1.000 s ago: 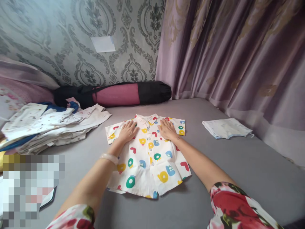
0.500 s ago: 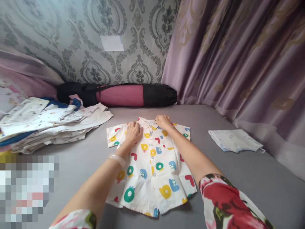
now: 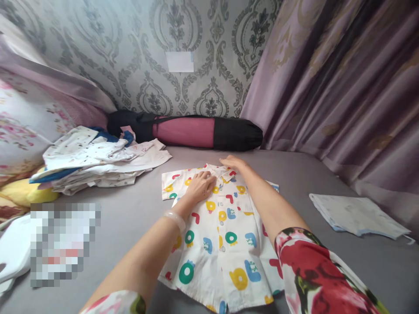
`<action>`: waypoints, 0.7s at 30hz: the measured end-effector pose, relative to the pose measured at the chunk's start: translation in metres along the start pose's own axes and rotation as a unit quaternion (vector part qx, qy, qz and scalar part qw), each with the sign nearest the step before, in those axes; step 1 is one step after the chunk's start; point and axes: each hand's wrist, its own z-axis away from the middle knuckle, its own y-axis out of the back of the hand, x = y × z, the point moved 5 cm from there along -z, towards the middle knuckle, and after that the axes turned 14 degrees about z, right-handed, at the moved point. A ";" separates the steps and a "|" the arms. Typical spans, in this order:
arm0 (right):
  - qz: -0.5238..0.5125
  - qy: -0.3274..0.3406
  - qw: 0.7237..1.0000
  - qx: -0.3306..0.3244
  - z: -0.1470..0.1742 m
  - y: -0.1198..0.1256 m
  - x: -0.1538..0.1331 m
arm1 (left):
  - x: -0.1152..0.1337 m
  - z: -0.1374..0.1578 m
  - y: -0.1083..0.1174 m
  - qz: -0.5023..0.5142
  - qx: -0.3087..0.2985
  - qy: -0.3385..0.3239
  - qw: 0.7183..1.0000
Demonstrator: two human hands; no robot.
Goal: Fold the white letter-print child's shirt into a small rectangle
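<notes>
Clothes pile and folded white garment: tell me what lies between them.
In the head view, the short-sleeved printed shirt lies between them on the grey sheet, the left hand on its front, the right hand at its collar.

Worn on the head, facing forward and down across the grey bed (image 3: 124, 222) from its near side; close above the shirt (image 3: 212, 261), farther from the patterned wall (image 3: 131, 56) at the far edge and the right-edge curtain (image 3: 310, 74).

A home: patterned wallpaper (image 3: 131, 48), purple curtain (image 3: 304, 87).
</notes>
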 end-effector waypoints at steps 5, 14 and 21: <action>-0.014 0.060 0.998 -0.002 0.007 0.004 0.001 | -0.003 0.000 -0.003 0.008 0.007 0.002 1.000; 0.041 0.039 0.982 0.179 0.027 -0.029 -0.001 | -0.016 -0.003 -0.013 -0.034 -0.038 0.092 0.994; 0.027 -0.022 0.962 0.272 0.050 -0.047 -0.001 | -0.017 -0.005 -0.009 -0.014 -0.036 0.113 0.993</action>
